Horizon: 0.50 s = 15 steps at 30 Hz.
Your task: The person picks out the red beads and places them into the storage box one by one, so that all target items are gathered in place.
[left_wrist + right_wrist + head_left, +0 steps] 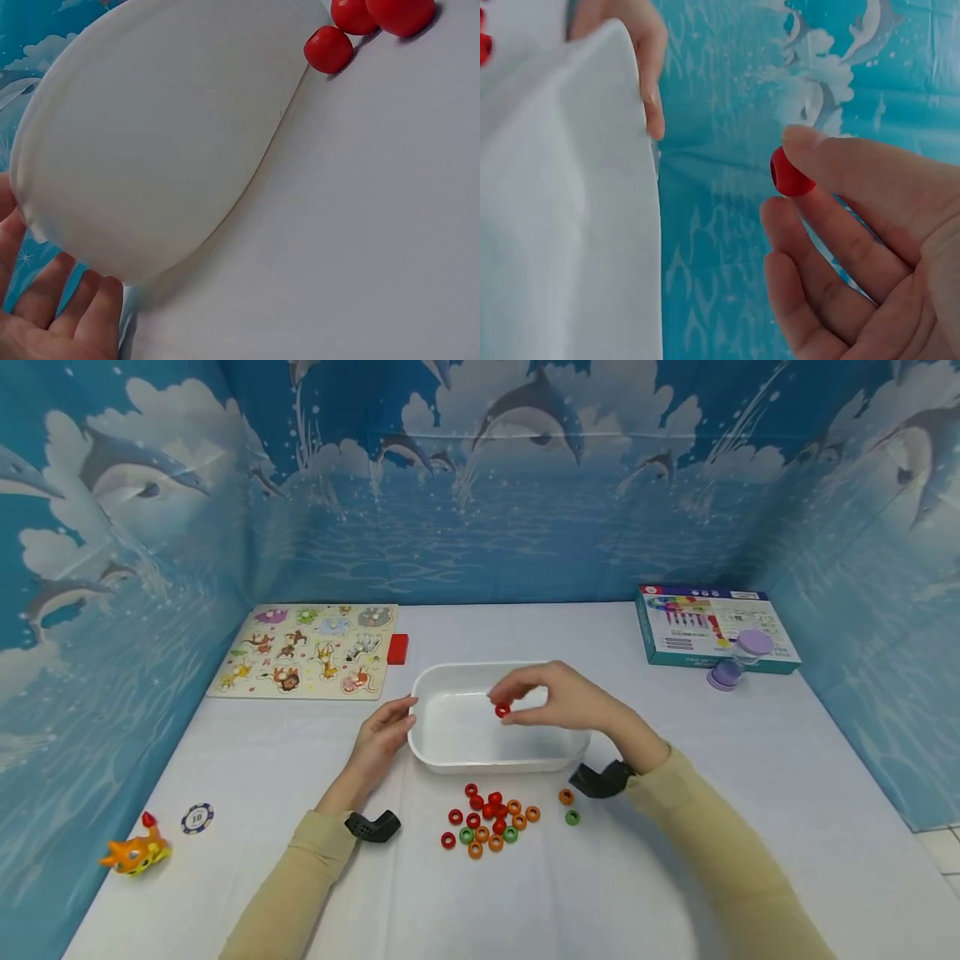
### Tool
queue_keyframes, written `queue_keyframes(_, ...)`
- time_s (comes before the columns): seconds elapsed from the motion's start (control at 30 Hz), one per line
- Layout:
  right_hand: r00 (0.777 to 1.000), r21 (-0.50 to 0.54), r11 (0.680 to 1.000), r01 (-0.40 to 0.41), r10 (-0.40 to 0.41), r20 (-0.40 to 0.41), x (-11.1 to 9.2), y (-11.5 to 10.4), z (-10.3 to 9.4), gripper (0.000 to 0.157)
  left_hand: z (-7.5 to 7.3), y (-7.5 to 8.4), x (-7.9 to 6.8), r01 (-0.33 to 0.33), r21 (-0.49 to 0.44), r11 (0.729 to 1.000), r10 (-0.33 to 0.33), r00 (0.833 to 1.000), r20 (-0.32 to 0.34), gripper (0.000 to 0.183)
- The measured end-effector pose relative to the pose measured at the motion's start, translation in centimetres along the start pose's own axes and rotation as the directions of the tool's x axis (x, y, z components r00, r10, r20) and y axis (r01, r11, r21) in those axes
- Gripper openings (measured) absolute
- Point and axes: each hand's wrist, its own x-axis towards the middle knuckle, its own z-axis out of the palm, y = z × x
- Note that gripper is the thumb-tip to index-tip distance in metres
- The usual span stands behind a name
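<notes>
The right hand [551, 696] pinches a glossy red ring-shaped bead [502, 711]. Below this grip lies the white, rounded-rectangular plastic basin [495, 767], long axis left-right; the left hand [381, 739] touches its left end.

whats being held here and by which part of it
The right hand pinches a red bead by its outer side; the left hand touches one end of the white tray.
</notes>
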Motion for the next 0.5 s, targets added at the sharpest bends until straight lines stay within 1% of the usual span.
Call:
queue_keyframes(0.1,0.998,0.042,0.997,-0.062,0.061,0.035,3.8,1.1,0.1,0.034,-0.1,0.1,0.1,0.001,0.017,1.000,-0.001,1.000,-0.002,0.035)
queue_keyframes(0.17,0.992,0.074,0.992,-0.100,0.094,0.082,6.1,2.1,0.6,0.036,-0.1,0.1,0.1,0.003,0.035,0.999,-0.003,1.000,-0.008,0.038)
queue_keyframes(0.23,0.983,0.104,0.984,-0.145,0.131,0.129,7.9,3.1,1.4,0.037,-0.1,0.0,0.2,0.007,0.041,0.999,-0.006,1.000,-0.014,0.040)
queue_keyframes(0.3,0.972,0.114,0.976,-0.188,0.168,0.164,9.2,4.1,2.4,0.035,-0.1,-0.1,0.2,0.009,0.043,0.999,-0.008,1.000,-0.017,0.040)
queue_keyframes(0.37,0.961,0.110,0.968,-0.226,0.203,0.187,10.1,4.9,3.5,0.034,0.0,-0.2,0.2,0.006,0.038,0.999,-0.005,1.000,-0.017,0.039)
queue_keyframes(0.5,0.943,0.055,0.958,-0.282,0.266,0.202,11.0,6.4,5.5,0.030,0.0,-0.2,0.1,-0.003,0.028,1.000,0.003,1.000,-0.015,0.036)
